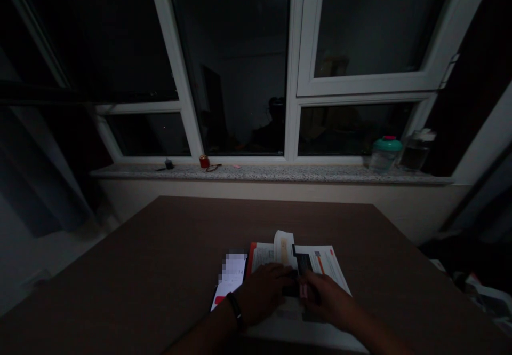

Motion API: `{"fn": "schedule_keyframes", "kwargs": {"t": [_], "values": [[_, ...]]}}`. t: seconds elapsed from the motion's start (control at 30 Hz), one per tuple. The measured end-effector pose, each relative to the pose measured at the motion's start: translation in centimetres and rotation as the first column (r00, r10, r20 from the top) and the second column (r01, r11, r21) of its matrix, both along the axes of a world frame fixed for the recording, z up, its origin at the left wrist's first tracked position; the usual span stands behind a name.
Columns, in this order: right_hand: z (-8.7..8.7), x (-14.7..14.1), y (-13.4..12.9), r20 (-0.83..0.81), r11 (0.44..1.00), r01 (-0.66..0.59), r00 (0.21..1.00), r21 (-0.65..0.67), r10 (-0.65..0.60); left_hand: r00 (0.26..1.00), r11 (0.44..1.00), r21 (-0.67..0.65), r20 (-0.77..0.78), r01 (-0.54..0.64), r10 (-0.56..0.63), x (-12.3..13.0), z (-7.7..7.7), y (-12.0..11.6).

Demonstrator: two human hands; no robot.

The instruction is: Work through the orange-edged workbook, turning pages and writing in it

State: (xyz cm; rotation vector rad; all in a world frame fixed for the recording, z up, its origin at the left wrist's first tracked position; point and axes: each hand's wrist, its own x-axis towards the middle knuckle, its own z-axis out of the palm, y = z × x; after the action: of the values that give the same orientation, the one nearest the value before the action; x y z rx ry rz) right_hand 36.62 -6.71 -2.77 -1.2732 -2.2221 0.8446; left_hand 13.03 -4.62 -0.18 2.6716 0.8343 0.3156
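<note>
An open book or booklet (334, 267) with white printed pages and an orange-red edge lies on the brown table (192, 237), one page curling up at its top middle. My left hand (267, 290), with a dark band at the wrist, rests over the left page, fingers pointing right. Close beside it, my right hand (326, 296) is closed round a small pinkish object (304, 291) above the right page. Dark shapes between the hands are too dim to make out. A phone (232, 275) with a lit screen lies left of the book.
Behind the table runs a speckled window sill (264, 173). It bears a small red container (204, 162), a small dark bottle (168, 164), a teal-lidded cup (385, 154) and a clear bottle (417, 151). A curtain (40, 179) hangs at the left.
</note>
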Motion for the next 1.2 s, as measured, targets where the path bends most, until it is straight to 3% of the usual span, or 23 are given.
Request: {"fn": "schedule_keyframes", "kwargs": {"t": [0.17, 0.33, 0.5, 0.87, 1.07, 1.2], "values": [[0.2, 0.1, -0.6, 0.008, 0.998, -0.063, 0.998, -0.004, 0.063, 0.998, 0.998, -0.039, -0.033, 0.052, -0.054, -0.5, -0.5, 1.0], [0.2, -0.2, 0.4, -0.064, 1.0, 0.01, 0.998, -0.022, -0.011, 0.997, 0.997, -0.037, -0.046, 0.066, -0.067, -0.7, -0.6, 1.1], [0.7, -0.7, 1.3, -0.101, 0.995, 0.097, 0.99, 0.015, -0.095, 0.999, 0.999, -0.035, -0.035, 0.04, -0.041, -0.6, 0.4, 0.5], [-0.5, 0.0, 0.0, -0.028, 1.0, -0.012, 1.0, -0.002, 0.012, 1.0, 1.0, 0.007, -0.013, -0.013, 0.013, 0.0, 0.2, -0.5], [-0.2, -0.5, 1.7, -0.054, 0.995, 0.09, 0.995, 0.048, -0.087, 1.0, 1.0, 0.021, 0.0, -0.003, 0.003, 0.0, 0.3, -0.4], [-0.4, -0.4, 2.3, -0.046, 0.995, 0.058, 0.997, 0.081, -0.054, 1.0, 1.0, 0.03, 0.007, -0.002, 0.002, 0.0, 0.1, -0.4]]}}
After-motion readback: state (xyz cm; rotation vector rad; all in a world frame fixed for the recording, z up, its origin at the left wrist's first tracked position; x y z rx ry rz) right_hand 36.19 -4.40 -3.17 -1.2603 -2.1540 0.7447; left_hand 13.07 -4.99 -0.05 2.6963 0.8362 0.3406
